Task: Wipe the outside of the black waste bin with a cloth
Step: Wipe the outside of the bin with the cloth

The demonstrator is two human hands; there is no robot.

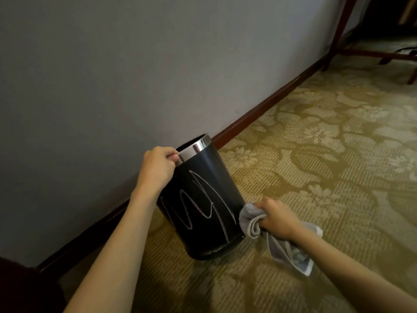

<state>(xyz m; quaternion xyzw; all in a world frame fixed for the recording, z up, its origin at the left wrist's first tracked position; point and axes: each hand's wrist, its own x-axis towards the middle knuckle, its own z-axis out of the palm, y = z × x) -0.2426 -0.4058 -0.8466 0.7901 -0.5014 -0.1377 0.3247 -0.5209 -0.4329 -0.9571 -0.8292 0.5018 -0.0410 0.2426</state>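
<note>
Against the wall, on patterned carpet, your black waste bin (203, 199) leans tilted; your left hand (158, 168) pinches its slick chrome rim (194, 148), which could slip; your right hand (276, 219) fists a soft grey cloth (250, 219) at the scribbled, smooth side; hard rubbing may topple it.
</note>
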